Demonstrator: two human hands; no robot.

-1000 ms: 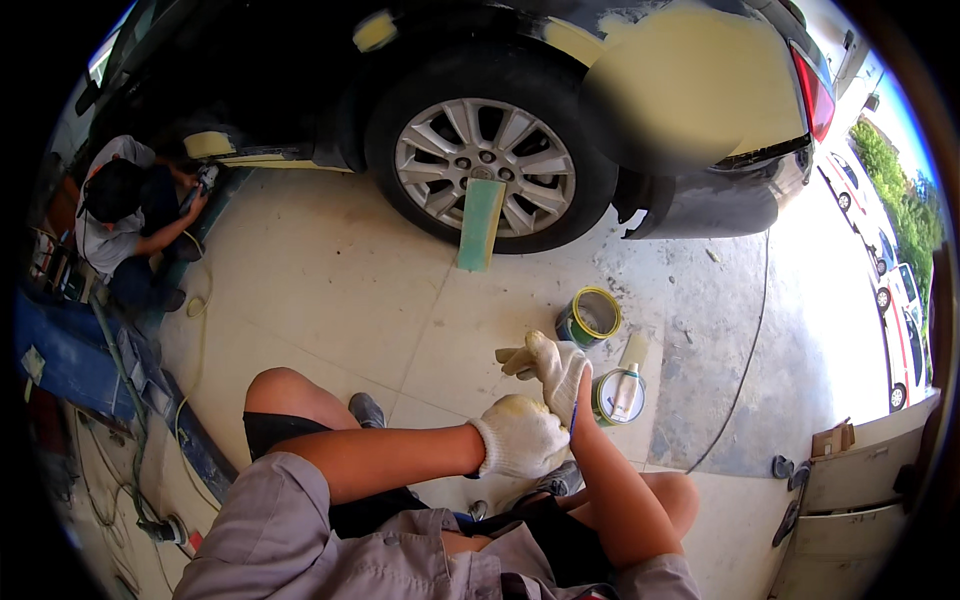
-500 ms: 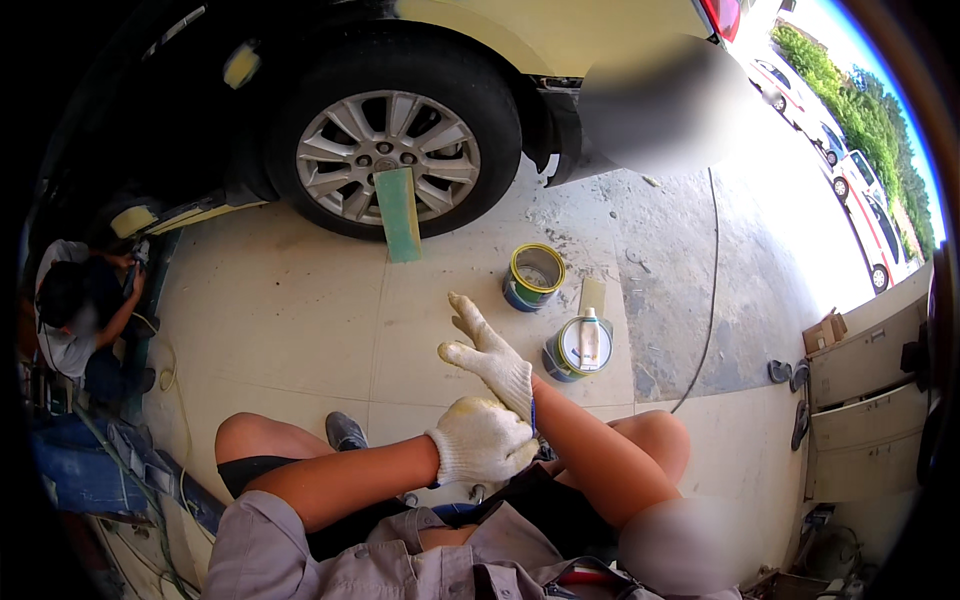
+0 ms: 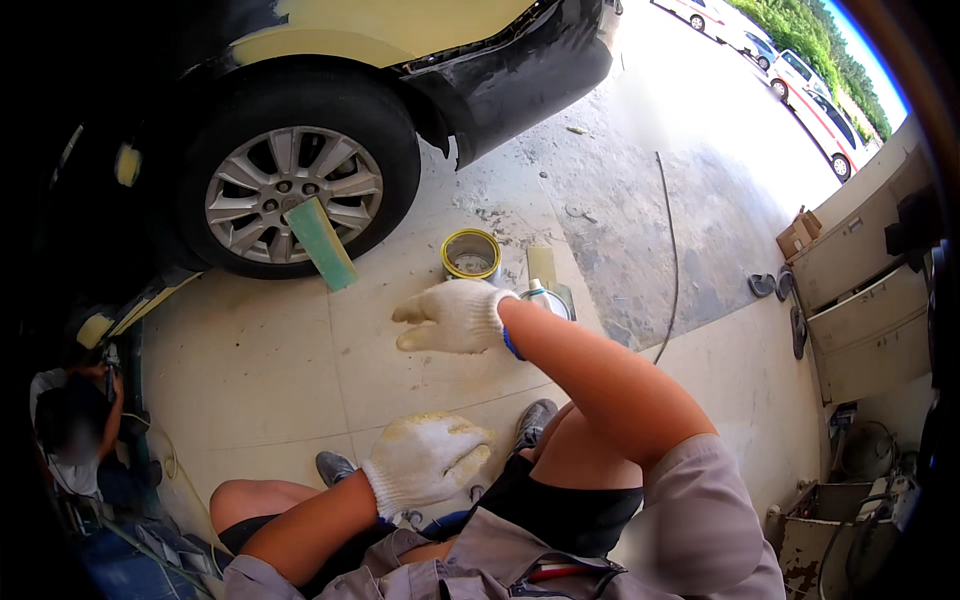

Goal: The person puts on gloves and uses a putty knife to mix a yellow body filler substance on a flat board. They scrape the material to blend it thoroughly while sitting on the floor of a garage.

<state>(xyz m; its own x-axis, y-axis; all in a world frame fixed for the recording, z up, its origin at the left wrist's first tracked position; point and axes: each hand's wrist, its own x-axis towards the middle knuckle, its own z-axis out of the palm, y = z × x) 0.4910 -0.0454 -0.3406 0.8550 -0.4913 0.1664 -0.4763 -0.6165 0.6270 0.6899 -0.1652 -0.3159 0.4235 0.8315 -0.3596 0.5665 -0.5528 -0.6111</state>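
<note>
My right hand [image 3: 455,316], in a white knit work glove with a blue edge at the cuff, reaches out in front of the paint-type cans. Its fingers and thumb are parted and hold nothing. Lower down, over my lap, my left hand [image 3: 425,460] wears a matching glove. Its fingers are loosely bent, with a gap to the thumb and nothing visible between them. Just beyond the right hand stands an open can [image 3: 470,254] with a yellow rim. A second can with a white tube [image 3: 541,292] on its lid is mostly hidden behind my right wrist.
A car wheel [image 3: 294,190] stands ahead, with a green flat board [image 3: 320,245] leaning on it. A tan flat piece [image 3: 541,264] lies by the cans. A cable [image 3: 672,260] crosses the floor at right, near cabinets [image 3: 868,310]. Another person [image 3: 72,425] crouches at far left.
My hands have come apart: the left no longer grips the right glove's cuff. The right hand has moved up toward the cans, the left a little to the left. The view has shifted right.
</note>
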